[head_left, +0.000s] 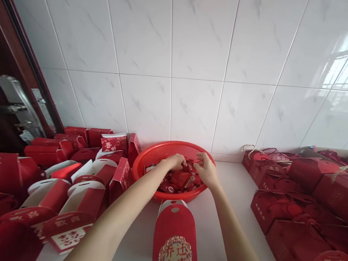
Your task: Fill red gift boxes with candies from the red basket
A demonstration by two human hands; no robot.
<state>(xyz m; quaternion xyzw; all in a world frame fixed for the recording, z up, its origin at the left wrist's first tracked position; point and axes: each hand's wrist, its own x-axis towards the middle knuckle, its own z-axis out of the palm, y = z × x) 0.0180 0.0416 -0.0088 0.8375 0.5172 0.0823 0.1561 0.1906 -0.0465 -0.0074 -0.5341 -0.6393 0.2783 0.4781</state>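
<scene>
Red gift box (178, 242) stands nearest, while the left hand (175, 162) curls and the right hand (206, 170) half-parts its fingers, any hold unclear, among red-wrapped packets (180, 179), best pinched singly, inside a red plastic colander (168, 196).

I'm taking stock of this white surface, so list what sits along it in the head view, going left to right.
The open red boxes → the red basket → the red boxes with cord handles.
</scene>
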